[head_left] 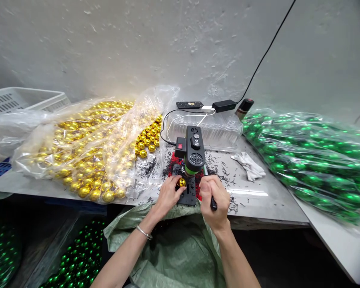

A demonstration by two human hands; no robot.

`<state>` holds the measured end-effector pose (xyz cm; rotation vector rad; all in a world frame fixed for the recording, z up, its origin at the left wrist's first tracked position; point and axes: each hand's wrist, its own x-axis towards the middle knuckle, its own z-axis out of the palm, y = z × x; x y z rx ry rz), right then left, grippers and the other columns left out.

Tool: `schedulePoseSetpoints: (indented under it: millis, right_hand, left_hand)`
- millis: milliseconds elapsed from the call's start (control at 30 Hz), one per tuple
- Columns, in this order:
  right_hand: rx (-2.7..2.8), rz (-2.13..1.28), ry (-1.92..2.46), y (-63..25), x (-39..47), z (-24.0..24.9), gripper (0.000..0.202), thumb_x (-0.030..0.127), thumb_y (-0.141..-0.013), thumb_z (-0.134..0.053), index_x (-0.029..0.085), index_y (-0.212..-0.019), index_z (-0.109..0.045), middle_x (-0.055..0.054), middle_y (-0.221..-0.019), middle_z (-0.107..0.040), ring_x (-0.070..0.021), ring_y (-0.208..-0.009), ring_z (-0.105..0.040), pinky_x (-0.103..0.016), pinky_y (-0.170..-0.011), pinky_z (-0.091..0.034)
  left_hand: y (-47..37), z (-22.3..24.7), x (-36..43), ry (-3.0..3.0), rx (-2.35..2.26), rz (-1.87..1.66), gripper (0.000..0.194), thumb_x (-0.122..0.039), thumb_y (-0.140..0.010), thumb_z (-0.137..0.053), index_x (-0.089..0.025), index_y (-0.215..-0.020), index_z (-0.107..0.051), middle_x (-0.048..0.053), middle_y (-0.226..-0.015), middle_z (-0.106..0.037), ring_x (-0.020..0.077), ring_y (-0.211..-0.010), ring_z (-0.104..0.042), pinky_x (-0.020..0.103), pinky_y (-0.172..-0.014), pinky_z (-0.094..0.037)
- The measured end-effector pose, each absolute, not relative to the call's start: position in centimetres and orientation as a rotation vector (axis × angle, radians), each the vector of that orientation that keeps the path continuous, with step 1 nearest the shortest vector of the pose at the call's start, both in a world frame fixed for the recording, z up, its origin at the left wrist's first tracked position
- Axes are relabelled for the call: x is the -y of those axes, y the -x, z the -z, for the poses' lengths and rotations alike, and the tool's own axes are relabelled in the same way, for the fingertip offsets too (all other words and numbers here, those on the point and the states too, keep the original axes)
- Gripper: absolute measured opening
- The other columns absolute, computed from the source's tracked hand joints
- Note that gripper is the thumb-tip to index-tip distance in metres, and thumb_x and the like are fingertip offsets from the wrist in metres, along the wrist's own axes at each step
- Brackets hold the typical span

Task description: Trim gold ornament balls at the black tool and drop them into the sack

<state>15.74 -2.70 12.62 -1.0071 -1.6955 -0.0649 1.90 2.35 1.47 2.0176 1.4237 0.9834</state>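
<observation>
Between the thumb and fingers of my left hand (168, 194) is a shiny gold ball (181, 182), held under the head of a small black bench drill press (194, 150). My right hand (215, 202) is wrapped round the press's lever handle (213, 205), whose black tip sticks out below the fist. The press has a red switch on its left side and stands on a dark base plate (187, 199). My left fingers hide part of the ball, and the tool's contact point with it is hard to see.
A clear bag of gold balls (93, 152) lies to the left, a bag of green balls (312, 156) to the right. Behind the press are a clear plastic bundle (228, 130) and a power adapter (224, 105). White gloves (249, 166), black shavings and an open green sack (174, 248) surround the work.
</observation>
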Motion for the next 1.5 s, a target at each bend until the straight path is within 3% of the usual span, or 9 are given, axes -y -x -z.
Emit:
schedulePoseSetpoints:
  millis: [367, 700, 900, 1267, 1500]
  right_hand:
    - [1.678, 0.062, 0.968, -15.6, 2.9, -10.4, 0.022, 0.004, -0.089, -0.044, 0.020, -0.076, -0.049, -0.002, -0.072, -0.054, -0.0138, -0.069, -0.054, -0.026, -0.061, -0.044]
    - [1.664, 0.142, 0.895, -15.6, 2.2, -6.4, 0.020, 0.011, -0.093, -0.039, 0.021, -0.078, -0.048, -0.003, -0.075, -0.053, -0.0146, -0.068, -0.053, -0.028, -0.061, -0.047]
    - [1.630, 0.192, 0.893, -15.4, 2.1, -5.7, 0.023, 0.015, -0.096, -0.037, 0.021, -0.076, -0.047, -0.001, -0.073, -0.052, -0.0139, -0.067, -0.053, -0.033, -0.073, -0.049]
    - [1.608, 0.215, 0.902, -15.4, 1.6, -4.7, 0.026, 0.019, -0.099, -0.034, 0.022, -0.074, -0.044, 0.001, -0.071, -0.051, -0.0137, -0.065, -0.053, -0.037, -0.077, -0.051]
    - [1.658, 0.235, 0.854, -15.3, 1.7, -5.4, 0.024, 0.014, -0.096, -0.035, 0.022, -0.076, -0.044, 0.000, -0.069, -0.049, -0.0142, -0.066, -0.052, -0.032, -0.068, -0.050]
  left_hand:
    - [-2.1, 0.3, -2.5, -2.046, -1.446, -1.097, 0.034, -0.035, -0.082, -0.074, -0.022, -0.113, -0.070, 0.010, -0.110, -0.071, 0.0272, -0.103, -0.061, 0.046, -0.093, -0.046]
    - [-2.0, 0.6, -2.4, -2.106, -1.344, -1.135, 0.035, -0.036, -0.083, -0.073, -0.021, -0.115, -0.069, 0.009, -0.109, -0.071, 0.0259, -0.102, -0.060, 0.043, -0.091, -0.046]
    - [-2.0, 0.6, -2.4, -2.105, -1.341, -1.136, 0.034, -0.036, -0.084, -0.072, -0.022, -0.115, -0.069, 0.009, -0.108, -0.070, 0.0259, -0.103, -0.059, 0.043, -0.092, -0.046]
    - [-2.1, 0.5, -2.5, -2.058, -1.340, -1.113, 0.034, -0.034, -0.083, -0.074, -0.022, -0.115, -0.069, 0.010, -0.109, -0.071, 0.0267, -0.104, -0.060, 0.045, -0.095, -0.045]
    - [-2.1, 0.3, -2.7, -2.059, -1.353, -1.097, 0.035, -0.033, -0.081, -0.075, -0.021, -0.113, -0.070, 0.010, -0.112, -0.072, 0.0269, -0.105, -0.060, 0.045, -0.095, -0.045]
